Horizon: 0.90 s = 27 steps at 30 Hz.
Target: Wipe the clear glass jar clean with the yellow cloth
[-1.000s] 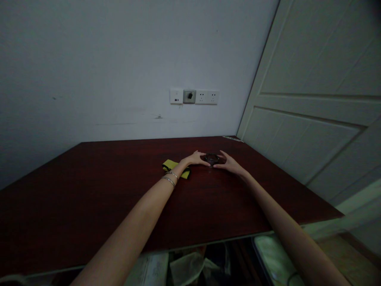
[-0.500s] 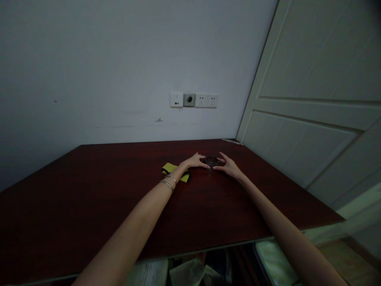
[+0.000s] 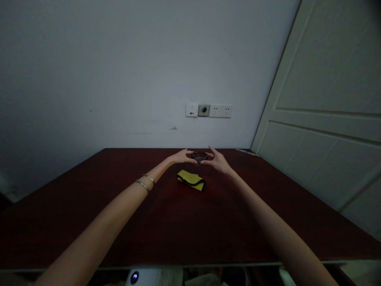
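A small round ashtray (image 3: 200,156) of dark see-through glass is at the far part of the brown-red table (image 3: 190,226). My left hand (image 3: 182,156) grips its left side between thumb and fingers. On the opposite side my right hand (image 3: 219,161) holds it the same way, thumb in front and fingers behind. Whether the ashtray rests on the table or hovers just above it I cannot tell. A folded yellow cloth (image 3: 190,178) with black edging lies on the table nearer to me, between my forearms, touched by neither hand.
Behind the table rises a white wall with a row of sockets (image 3: 208,111). A pale panelled door (image 3: 324,119) stands along the right side. A thin flat strip (image 3: 247,152) lies at the back right corner. Below the front edge, several items sit in an open space, including a white device (image 3: 142,277).
Both hands have carried the ashtray leftward, from right of the yellow cloth to behind it. My left forearm no longer covers the cloth. The camera view has shifted too.
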### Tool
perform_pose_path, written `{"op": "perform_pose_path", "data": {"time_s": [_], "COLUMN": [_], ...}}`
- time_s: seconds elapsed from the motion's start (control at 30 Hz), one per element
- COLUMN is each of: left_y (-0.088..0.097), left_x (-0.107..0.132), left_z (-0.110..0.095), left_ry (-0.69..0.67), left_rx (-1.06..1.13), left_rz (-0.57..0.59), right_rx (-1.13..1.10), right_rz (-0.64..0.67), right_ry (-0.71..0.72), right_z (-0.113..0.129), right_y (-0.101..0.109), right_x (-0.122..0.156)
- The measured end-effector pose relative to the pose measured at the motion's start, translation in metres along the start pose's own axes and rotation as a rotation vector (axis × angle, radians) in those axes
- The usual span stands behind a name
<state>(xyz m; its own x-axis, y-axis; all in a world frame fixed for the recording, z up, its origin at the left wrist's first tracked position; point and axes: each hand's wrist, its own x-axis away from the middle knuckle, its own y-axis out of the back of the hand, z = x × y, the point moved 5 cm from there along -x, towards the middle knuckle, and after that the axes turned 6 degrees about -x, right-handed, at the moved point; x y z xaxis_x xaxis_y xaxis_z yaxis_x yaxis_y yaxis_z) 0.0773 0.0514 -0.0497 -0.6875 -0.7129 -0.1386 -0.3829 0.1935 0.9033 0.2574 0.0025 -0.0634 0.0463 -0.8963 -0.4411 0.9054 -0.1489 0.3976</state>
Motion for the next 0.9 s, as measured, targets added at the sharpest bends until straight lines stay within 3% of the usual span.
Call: {"op": "perform_pose_path", "data": {"time_s": [0.17, 0.33, 0.53, 0.7, 0.9], "left_y": [0.043, 0.079, 0.104, 0.106, 0.101], "left_x": [0.067, 0.137, 0.210, 0.252, 0.277], "left_z": [0.050, 0.109, 0.159, 0.182, 0.188], "left_ry": [0.055, 0.218, 0.355, 0.387, 0.403], "left_rx": [-0.021, -0.086, -0.135, -0.148, -0.153], "left_rz": [-0.041, -0.039, -0.001, 0.038, 0.056], "right_rx": [-0.060, -0.119, -0.167, -0.199, -0.205], "right_rz": [0.117, 0.250, 0.340, 0.379, 0.399], "right_ry": [0.061, 0.116, 0.150, 0.156, 0.145], "right_z": [0.037, 0.071, 0.101, 0.110, 0.111], "right_y": [-0.083, -0.171, -0.258, -0.307, -0.331], "right_x": [-0.026, -0.044, -0.047, -0.038, -0.025]}}
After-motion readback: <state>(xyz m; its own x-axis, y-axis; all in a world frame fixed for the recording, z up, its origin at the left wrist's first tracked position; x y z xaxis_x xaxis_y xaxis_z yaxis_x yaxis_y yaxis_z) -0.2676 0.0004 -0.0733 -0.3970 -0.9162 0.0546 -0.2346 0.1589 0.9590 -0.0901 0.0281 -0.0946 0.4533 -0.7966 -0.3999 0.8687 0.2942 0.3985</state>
